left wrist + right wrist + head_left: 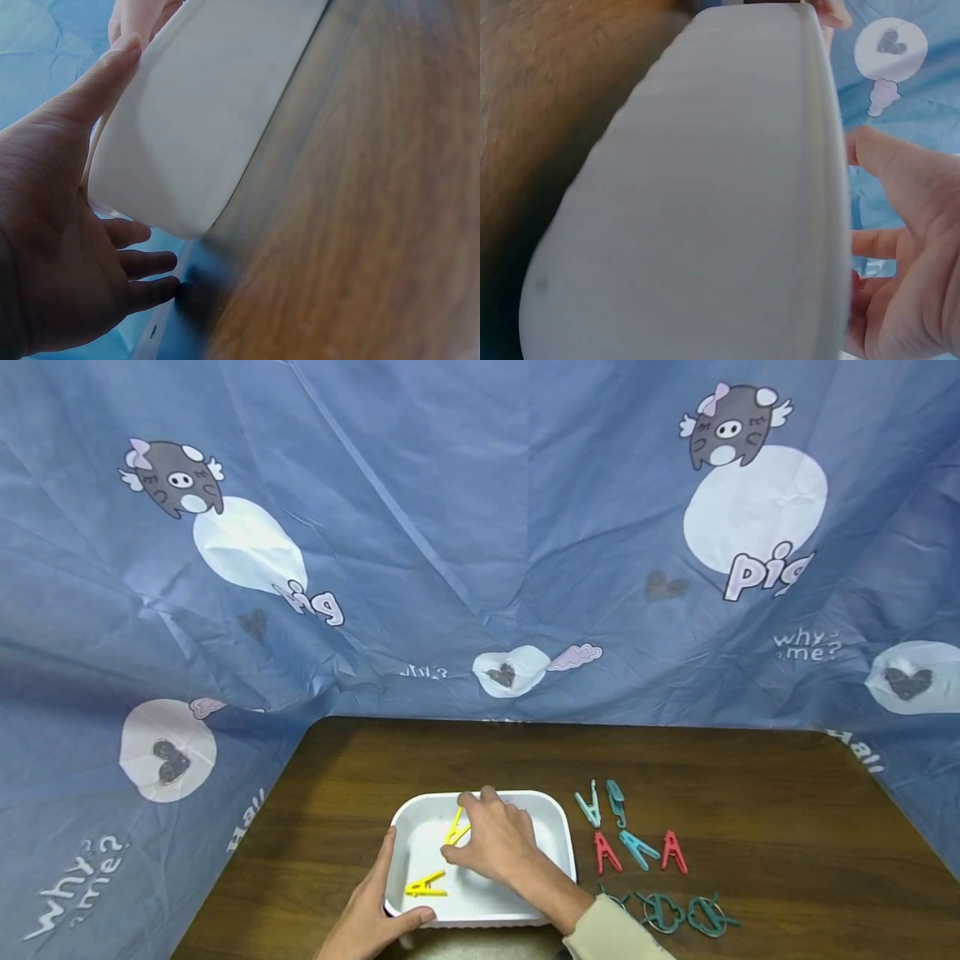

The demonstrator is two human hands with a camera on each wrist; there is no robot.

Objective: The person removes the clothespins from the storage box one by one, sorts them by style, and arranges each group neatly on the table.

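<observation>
A white tray (480,920) stands at the front of the table, with two yellow clothespins inside. One yellow clothespin (426,885) lies near the front left corner; the other yellow clothespin (454,837) is farther back, under my right hand. My left hand (371,897) rests on the tray's front left corner, thumb at the front rim and fingers along the left side. Its fingers look straight and spread in the left wrist view. Over the tray, my right hand (498,839) has thumb and fingertips apart around the back clothespin; whether they touch it is unclear. The tray wall (697,187) partly hides this hand.
Right of the tray lie a pale teal clothespin (589,806), a teal hooked clip (617,802), a blue clothespin (637,848), and two red clothespins (607,852). Several green looped pieces (662,913) lie nearer the front. A blue printed cloth (450,527) hangs behind the table.
</observation>
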